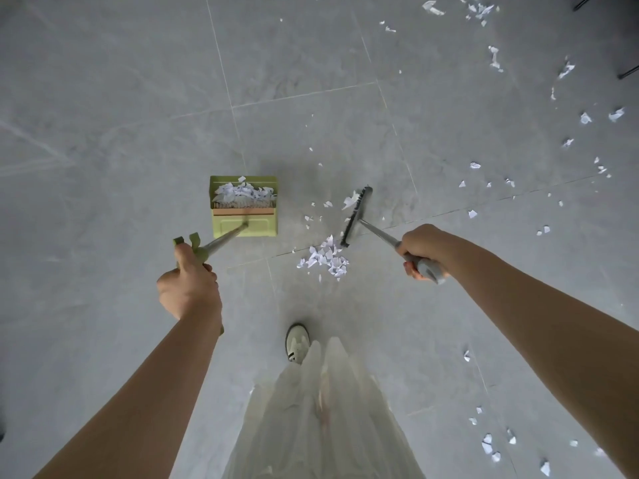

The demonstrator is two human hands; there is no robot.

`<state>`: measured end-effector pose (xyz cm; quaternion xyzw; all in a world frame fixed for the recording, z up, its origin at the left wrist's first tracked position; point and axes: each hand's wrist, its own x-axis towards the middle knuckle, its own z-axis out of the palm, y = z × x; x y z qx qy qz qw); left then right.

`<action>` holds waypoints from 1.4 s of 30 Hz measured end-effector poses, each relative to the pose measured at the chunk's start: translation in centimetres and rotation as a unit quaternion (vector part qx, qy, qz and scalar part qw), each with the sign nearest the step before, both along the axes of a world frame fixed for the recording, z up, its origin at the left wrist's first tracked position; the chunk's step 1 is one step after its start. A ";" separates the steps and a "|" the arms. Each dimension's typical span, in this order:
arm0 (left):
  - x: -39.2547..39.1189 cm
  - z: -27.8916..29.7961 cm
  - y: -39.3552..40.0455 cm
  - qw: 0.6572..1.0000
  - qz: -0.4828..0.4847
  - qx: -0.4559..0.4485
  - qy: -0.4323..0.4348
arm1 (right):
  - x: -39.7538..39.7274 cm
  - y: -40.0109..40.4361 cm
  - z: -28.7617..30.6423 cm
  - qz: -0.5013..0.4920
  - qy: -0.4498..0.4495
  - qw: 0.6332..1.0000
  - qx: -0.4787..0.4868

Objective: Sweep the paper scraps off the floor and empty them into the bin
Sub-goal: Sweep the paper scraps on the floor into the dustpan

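Dustpan [243, 205] floor under paper scraps [242, 193]

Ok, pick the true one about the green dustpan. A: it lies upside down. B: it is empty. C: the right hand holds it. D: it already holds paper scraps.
D: white paper scraps lie heaped inside the green dustpan, whose handle the left hand grips.
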<state>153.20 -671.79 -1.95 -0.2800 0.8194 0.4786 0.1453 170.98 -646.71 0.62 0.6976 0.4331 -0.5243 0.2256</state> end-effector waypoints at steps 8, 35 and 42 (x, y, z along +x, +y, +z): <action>-2.6 0.7 0.3 1.000 0.001 -0.002 0.001 | -1.7 -3.2 1.5 0.072 -0.021 0.997 -0.033; -5.4 -0.4 2.0 1.000 -0.006 -0.014 -0.003 | -6.0 -2.0 -0.9 -0.089 0.098 0.990 -0.045; -5.4 0.3 3.2 1.000 -0.018 -0.008 -0.014 | -4.3 -3.4 1.1 -0.017 0.026 0.998 -0.059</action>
